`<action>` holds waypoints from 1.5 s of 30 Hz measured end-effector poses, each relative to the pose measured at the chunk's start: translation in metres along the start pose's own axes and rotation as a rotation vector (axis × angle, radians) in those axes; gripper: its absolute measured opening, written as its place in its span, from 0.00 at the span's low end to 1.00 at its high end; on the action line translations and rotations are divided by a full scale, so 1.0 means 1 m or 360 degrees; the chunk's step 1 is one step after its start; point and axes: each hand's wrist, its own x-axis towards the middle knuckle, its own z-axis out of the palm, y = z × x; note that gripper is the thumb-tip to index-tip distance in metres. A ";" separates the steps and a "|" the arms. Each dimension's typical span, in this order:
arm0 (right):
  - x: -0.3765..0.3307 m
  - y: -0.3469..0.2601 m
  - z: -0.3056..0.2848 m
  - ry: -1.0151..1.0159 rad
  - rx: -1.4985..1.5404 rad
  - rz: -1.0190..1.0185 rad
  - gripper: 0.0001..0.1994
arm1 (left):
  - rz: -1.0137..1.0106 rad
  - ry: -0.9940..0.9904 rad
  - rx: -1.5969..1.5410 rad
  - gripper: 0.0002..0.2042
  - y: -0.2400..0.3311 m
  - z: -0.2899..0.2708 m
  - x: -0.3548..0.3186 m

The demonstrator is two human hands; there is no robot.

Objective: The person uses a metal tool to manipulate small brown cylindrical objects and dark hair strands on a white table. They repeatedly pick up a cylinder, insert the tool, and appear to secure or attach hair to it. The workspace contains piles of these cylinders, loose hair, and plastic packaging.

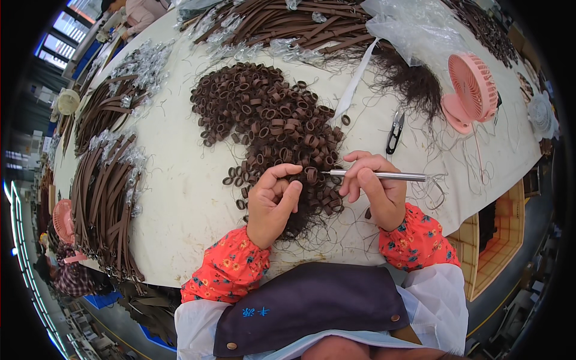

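My right hand (379,187) is closed round a slim silver pen-shaped metal tool (390,176), whose thin dark tip points left. Just past that tip is a small brown strap loop (311,175); whether they touch I cannot tell. On the loop's other side is my left hand (273,204), its thumb and forefinger bent and apart with nothing visible between them. Its other fingers curl toward the palm. Beneath and beyond both hands spreads a large heap of brown strap loops (252,102), with loose dark threads tangled among the nearer ones.
Black-handled thread snips (395,133) and a pink fan (471,90) stand to the right on the pale tabletop (174,204). Bundles of brown straps (105,204) lie left, more straps (300,24) at the back. Clear plastic (414,30) and dark threads (417,87) lie back right.
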 end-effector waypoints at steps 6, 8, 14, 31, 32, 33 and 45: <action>-0.001 -0.001 0.002 0.0109 0.0123 0.0098 0.10 | 0.0923 -0.0106 0.1326 0.07 0.004 -0.008 0.009; -0.002 0.001 0.002 0.0092 0.0151 0.0070 0.10 | 0.0894 -0.0330 0.1570 0.08 0.013 -0.005 0.007; -0.003 -0.001 0.003 0.0092 0.0183 0.0115 0.11 | 0.0889 -0.0393 0.1790 0.09 0.003 -0.004 0.004; -0.001 0.007 0.016 -0.0107 -0.0595 -0.0219 0.17 | -0.0117 -0.0229 -0.0656 0.05 -0.013 0.006 -0.002; 0.000 0.006 0.016 -0.0099 -0.0617 -0.0238 0.17 | -0.0115 -0.0234 -0.0662 0.06 -0.013 0.006 -0.002; 0.001 0.006 0.016 -0.0109 -0.0626 -0.0258 0.17 | -0.0111 -0.0237 -0.0667 0.06 -0.013 0.006 -0.003; -0.002 0.009 0.016 -0.0075 -0.0633 -0.0338 0.17 | 0.0001 -0.0279 -0.0304 0.09 -0.012 0.003 -0.005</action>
